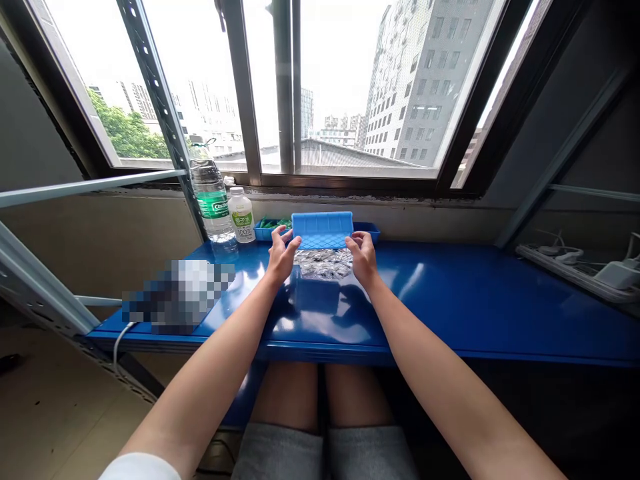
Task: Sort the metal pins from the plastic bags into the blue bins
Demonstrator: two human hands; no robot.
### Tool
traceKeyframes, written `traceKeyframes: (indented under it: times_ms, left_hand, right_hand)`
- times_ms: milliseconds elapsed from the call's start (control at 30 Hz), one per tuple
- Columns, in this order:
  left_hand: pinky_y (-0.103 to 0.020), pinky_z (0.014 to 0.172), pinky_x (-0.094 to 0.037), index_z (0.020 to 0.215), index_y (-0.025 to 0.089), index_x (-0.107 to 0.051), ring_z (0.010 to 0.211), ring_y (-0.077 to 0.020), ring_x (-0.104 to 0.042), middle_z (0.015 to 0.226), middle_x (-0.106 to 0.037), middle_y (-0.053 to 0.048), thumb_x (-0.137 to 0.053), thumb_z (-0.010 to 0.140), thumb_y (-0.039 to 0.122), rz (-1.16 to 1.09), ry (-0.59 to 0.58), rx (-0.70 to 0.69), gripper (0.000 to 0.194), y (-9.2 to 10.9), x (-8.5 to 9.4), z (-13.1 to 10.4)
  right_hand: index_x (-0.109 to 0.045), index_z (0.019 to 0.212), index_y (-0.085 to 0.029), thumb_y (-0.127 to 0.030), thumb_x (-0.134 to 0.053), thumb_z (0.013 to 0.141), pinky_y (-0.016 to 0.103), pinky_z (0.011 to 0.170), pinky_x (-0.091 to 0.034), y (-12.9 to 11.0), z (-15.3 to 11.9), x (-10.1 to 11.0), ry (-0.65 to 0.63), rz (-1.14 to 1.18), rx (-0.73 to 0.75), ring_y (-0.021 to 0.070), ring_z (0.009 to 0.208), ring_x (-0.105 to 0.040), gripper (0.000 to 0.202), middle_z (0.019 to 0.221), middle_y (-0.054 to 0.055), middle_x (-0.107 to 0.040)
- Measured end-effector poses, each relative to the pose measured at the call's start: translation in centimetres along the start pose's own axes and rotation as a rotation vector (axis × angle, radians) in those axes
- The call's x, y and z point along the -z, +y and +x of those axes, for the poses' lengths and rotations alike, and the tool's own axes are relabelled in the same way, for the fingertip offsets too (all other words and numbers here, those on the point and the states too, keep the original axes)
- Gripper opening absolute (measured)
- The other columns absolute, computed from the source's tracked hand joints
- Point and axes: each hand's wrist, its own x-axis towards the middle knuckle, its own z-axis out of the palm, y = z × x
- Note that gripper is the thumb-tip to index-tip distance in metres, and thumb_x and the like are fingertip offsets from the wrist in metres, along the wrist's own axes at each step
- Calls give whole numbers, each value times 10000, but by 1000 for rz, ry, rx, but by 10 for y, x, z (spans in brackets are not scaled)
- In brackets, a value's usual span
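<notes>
A light blue plastic basket (322,230) with a lattice pattern is held up and tilted above the blue table (450,300). My left hand (283,253) grips its left end, thumb towards me. At the right end, my right hand (363,255) holds it in the same way. Beneath and just in front of the basket lies a heap of shiny silvery pieces (324,264), too small to make out singly. Behind my left hand stands a darker blue tray (264,233) with green items (273,223) in it. Another dark blue tray (369,230) shows partly behind my right hand.
A large water bottle (214,200) and a smaller white bottle (242,217) stand at the back left. A blurred object (183,293) lies on the table's left part. Metal shelf posts rise at the left. A power strip (575,267) with plugs is at the far right.
</notes>
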Motion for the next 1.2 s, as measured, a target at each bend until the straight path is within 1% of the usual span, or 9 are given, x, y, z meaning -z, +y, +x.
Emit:
traceKeyframes:
  times_ms: [133, 233, 400, 667, 800, 900, 967, 1067, 1200]
  left_hand:
    - [-442, 1048, -364, 1366, 201, -327, 1275, -274, -474, 1339, -534, -139, -506, 808, 470, -255, -3, 52, 645, 3, 0, 3]
    - [-423, 1048, -372, 1357, 177, -350, 1282, -270, -465, 1330, -534, -144, -501, 801, 471, -295, 3, 72, 647, 6, -1, 3]
    - [-419, 1042, -385, 1325, 171, -390, 1243, -269, -500, 1268, -567, -138, -513, 792, 474, -299, -16, 58, 625, 5, -2, 3]
    - [-423, 1022, -409, 1281, 185, -437, 1244, -272, -502, 1271, -576, -138, -521, 792, 442, -299, -37, 66, 559, 6, -2, 2]
    - [-387, 1020, -406, 1257, 169, -480, 1230, -259, -513, 1303, -560, -146, -564, 769, 367, -141, -13, 88, 534, 2, -5, 3]
    - [-362, 955, -445, 1246, 152, -496, 1098, -242, -587, 1259, -593, -146, -608, 726, 280, 82, -7, 132, 548, -1, -6, 3]
    - [-334, 891, -467, 1175, 149, -550, 1002, -229, -619, 1158, -648, -127, -605, 707, 227, 243, -43, 164, 477, -2, -5, 3]
    - [-305, 828, -466, 986, 172, -632, 899, -219, -636, 956, -698, -80, -586, 699, 186, 463, -116, 176, 291, 0, -2, 2]
    - [-304, 746, -458, 870, 202, -666, 788, -222, -638, 786, -695, -47, -577, 706, 229, 530, -120, 163, 188, 1, 1, 1]
  right_hand:
    - [-447, 1243, -183, -568, -456, 795, 378, 911, -431, 0, 0, 1, -37, 174, 14, 247, 1091, -582, 590, 1128, 122, -636]
    - [-427, 1316, -175, -595, -437, 812, 391, 942, -415, 1, 0, 2, -64, 178, 4, 263, 1161, -554, 656, 1203, 142, -614]
    - [-465, 1319, -160, -615, -461, 806, 395, 950, -412, 4, 1, 1, -68, 153, -22, 277, 1162, -549, 686, 1226, 142, -608]
    - [-504, 1282, -146, -595, -488, 790, 391, 928, -436, 4, 2, 1, -94, 174, -32, 283, 1161, -547, 666, 1252, 146, -597]
    - [-547, 1226, -168, -584, -457, 806, 372, 898, -458, 6, 4, -2, -92, 88, -65, 253, 1096, -578, 597, 1232, 124, -611]
    - [-574, 1167, -173, -494, -552, 766, 341, 864, -474, 9, 5, -6, -60, -76, -116, 223, 983, -616, 514, 1178, 107, -639]
    - [-589, 1127, -161, -387, -612, 722, 320, 834, -481, 12, 6, -7, -83, -210, -149, 211, 922, -628, 464, 1113, 104, -664]
    - [-624, 1060, -155, -267, -609, 697, 310, 815, -479, 16, 5, -6, -163, -402, -144, 211, 900, -631, 380, 1008, 91, -689]
    - [-661, 1025, -186, -200, -573, 688, 319, 797, -477, 19, 5, -3, -216, -499, -88, 220, 863, -638, 349, 919, 62, -709]
